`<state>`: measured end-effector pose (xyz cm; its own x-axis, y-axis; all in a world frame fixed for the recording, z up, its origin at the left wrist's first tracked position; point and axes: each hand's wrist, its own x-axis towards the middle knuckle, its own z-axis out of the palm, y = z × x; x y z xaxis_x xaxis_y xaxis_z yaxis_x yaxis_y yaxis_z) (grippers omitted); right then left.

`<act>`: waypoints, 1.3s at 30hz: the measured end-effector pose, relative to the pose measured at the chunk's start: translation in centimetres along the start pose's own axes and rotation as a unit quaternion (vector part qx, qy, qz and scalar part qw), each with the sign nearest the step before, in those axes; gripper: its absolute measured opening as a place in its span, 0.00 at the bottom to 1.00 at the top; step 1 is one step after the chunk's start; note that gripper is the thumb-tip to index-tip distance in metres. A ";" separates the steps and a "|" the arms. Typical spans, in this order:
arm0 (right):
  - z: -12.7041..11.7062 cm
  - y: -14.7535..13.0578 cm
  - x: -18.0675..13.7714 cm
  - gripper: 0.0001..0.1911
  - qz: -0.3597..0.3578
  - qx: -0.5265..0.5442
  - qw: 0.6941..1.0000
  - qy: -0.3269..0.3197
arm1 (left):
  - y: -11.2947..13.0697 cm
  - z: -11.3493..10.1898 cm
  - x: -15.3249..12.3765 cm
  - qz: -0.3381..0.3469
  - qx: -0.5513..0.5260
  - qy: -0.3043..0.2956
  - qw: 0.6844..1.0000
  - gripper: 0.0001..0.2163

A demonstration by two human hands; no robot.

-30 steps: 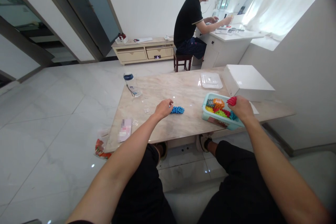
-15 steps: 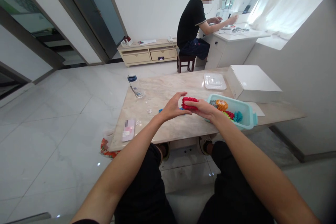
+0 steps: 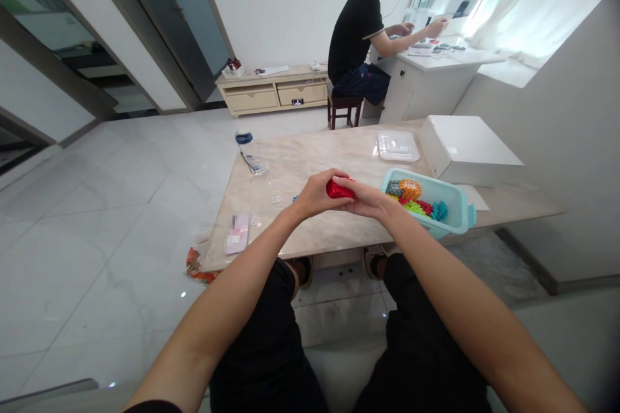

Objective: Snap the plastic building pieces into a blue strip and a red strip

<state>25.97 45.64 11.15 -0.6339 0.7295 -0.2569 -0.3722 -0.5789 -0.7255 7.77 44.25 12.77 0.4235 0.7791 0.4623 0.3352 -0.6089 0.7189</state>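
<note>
My left hand (image 3: 314, 195) and my right hand (image 3: 367, 199) meet over the middle of the marble table (image 3: 310, 168), and both are closed on a red toy block (image 3: 339, 190) held between them. A small bit of the blue block piece (image 3: 295, 198) shows just left of my left hand; the rest is hidden behind it. To the right of my right hand stands a light blue bin (image 3: 453, 197) holding several coloured blocks (image 3: 411, 197).
A water bottle (image 3: 250, 152) stands at the table's left, a clear lid (image 3: 397, 145) and a white box (image 3: 467, 148) at its far right. A pink packet (image 3: 236, 232) lies near the front left corner. Another person (image 3: 361, 32) sits at a white desk behind.
My right hand took a red block from the bin and carried it left to my left hand. My left hand then closed over the block too.
</note>
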 end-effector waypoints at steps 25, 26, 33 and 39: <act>0.8 -0.2 0.1 0.12 -0.003 0.046 0.999 -0.017 | 0.5 0.0 -0.4 -0.007 0.040 0.063 0.997 0.26; 0.8 -0.2 0.2 0.12 -0.006 0.049 0.999 -0.017 | 0.5 0.0 -0.4 -0.009 0.043 0.069 0.997 0.27; 0.2 0.1 0.2 0.17 -0.012 0.033 0.999 -0.028 | 0.0 0.3 -0.5 0.004 0.034 0.044 0.998 0.34; 0.5 -0.4 -0.4 0.16 -0.021 0.008 0.999 -0.029 | 0.1 0.3 -0.4 0.032 -0.002 0.040 0.999 0.36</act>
<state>26.05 45.45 11.85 -0.6561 0.7306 -0.1890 -0.4095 -0.5550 -0.7241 7.88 43.84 12.49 0.3752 0.7481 0.5474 0.3064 -0.6574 0.6884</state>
